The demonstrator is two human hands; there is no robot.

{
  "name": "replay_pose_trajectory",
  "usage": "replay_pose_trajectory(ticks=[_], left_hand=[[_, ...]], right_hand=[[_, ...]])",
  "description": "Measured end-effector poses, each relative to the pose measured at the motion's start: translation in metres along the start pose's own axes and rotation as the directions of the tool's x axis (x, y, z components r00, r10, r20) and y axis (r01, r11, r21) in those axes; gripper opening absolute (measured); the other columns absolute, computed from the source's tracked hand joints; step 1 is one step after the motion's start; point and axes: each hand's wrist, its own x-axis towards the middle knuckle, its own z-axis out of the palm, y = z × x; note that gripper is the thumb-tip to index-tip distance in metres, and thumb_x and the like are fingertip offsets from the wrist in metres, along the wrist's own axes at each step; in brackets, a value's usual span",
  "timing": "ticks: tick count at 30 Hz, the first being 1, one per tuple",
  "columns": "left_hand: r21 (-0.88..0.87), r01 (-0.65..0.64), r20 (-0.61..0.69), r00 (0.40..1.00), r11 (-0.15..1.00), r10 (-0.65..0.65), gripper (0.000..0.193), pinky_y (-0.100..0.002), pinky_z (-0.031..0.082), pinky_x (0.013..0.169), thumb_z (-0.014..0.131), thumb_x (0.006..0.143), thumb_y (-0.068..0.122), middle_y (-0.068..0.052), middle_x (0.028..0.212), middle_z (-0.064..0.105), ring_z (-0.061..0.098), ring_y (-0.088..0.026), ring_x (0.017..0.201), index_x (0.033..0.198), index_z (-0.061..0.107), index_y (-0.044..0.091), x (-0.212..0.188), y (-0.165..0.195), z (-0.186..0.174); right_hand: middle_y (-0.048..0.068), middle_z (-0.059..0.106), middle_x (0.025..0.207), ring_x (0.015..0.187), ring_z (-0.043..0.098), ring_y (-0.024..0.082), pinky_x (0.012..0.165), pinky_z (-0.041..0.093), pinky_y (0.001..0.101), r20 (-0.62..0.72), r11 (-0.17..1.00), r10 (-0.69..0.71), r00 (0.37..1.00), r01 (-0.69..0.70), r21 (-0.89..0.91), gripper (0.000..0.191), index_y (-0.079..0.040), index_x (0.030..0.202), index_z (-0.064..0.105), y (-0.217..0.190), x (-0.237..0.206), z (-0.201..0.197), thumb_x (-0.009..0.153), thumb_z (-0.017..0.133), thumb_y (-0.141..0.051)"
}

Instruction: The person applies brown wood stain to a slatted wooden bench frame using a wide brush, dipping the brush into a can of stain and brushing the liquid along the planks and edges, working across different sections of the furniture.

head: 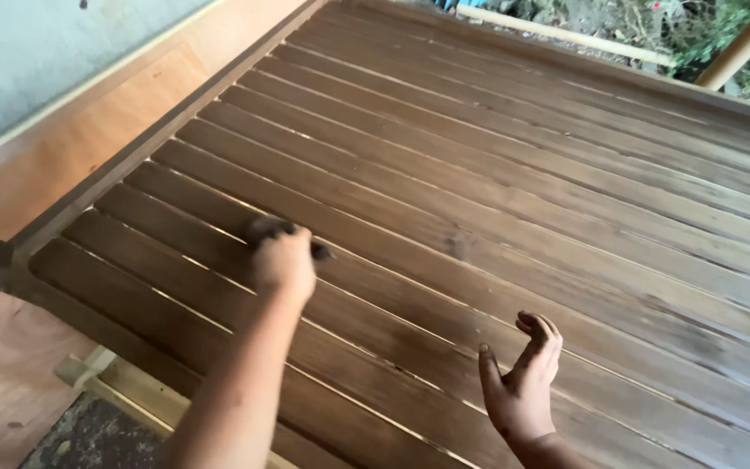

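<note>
Nearest to us is our right hand (524, 391), raised just above the slatted wooden panel (496, 182) near its near edge, palm turned inward, the fingers (542, 334) loosely curled and spread from the thumb, holding nothing and not quite touching the wood. Farther in, toward the near-left corner, our left hand (283, 259) is closed around a small dark thing (316, 251), perhaps a rag or a pad, and only a dark end shows past the knuckles, so we cannot tell exactly what it is. That hand presses down on one of the brown slats, a few slats in from the dark frame rail (123, 165) that runs along the left edge. The slats look darker and blotchy around the near-left corner and lighter toward the far right corner, with pale gaps between the boards. As we judge it, the rubbing goes best if we keep the dark thing flat on one slat, move along the grain instead of across the gaps, and hold an even pressure so no streaks form where strokes meet. We would also keep the free right hand off the wood, since the surface may mark easily. Beyond the left edge lie pale plywood sheets (71, 139) against a grey wall (36, 52); under the near-left corner a light wooden batten (132, 391) sticks out; past the far edge we see greenery (696, 30).
</note>
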Motion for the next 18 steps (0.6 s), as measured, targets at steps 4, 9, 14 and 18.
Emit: replay_pose_trajectory(ticks=[4, 9, 14, 18], left_hand=[[0.018, -0.071, 0.032, 0.997, 0.997, 0.07, 0.019, -0.045, 0.06, 0.076, 0.053, 0.098, 0.013, -0.018, 0.102, 0.07, 0.07, -0.034, 0.094, 0.111, 0.067, 0.013, -0.045, 0.066, 0.009], [-0.038, -0.181, -0.029, 0.983, 0.983, 0.179, 0.017, -0.046, 0.06, 0.072, 0.055, 0.094, 0.014, -0.018, 0.1, 0.068, 0.068, -0.035, 0.093, 0.105, 0.068, 0.013, -0.12, 0.167, 0.015], [-0.175, -0.305, -0.116, 0.951, 0.936, 0.288, 0.017, -0.05, 0.059, 0.071, 0.058, 0.092, 0.011, -0.021, 0.094, 0.068, 0.068, -0.039, 0.09, 0.106, 0.068, 0.009, -0.195, 0.27, 0.007], [-0.366, -0.393, -0.063, 0.915, 0.844, 0.399, 0.022, -0.049, 0.056, 0.081, 0.061, 0.085, 0.004, -0.02, 0.097, 0.072, 0.068, -0.039, 0.094, 0.105, 0.07, 0.01, -0.249, 0.345, -0.007]], right_hand=[[0.021, 0.051, 0.128, 0.121, 0.051, 0.038, 0.105, 0.04, 0.0495, -0.029, 1.0, -0.007, 1.0, 0.006, -0.008, 0.071, 0.001, 0.137, 0.041, 0.008, -0.007, -0.035, 0.077, 0.077, -0.009], [0.024, 0.049, 0.135, 0.13, 0.046, 0.044, 0.11, 0.037, 0.0509, -0.037, 0.999, -0.031, 0.999, 0.031, -0.021, 0.071, 0.0, 0.139, 0.044, 0.026, -0.018, -0.098, 0.077, 0.077, -0.008], [0.023, 0.047, 0.141, 0.134, 0.044, 0.042, 0.113, 0.035, 0.05, -0.055, 0.999, -0.04, 0.998, 0.04, 0.0, 0.073, 0.0, 0.143, 0.041, 0.055, -0.028, -0.173, 0.079, 0.075, -0.008], [0.023, 0.046, 0.144, 0.135, 0.044, 0.041, 0.114, 0.035, 0.0493, -0.054, 0.999, -0.038, 0.998, 0.039, 0.015, 0.076, -0.001, 0.147, 0.038, 0.09, -0.045, -0.234, 0.08, 0.074, -0.008]])
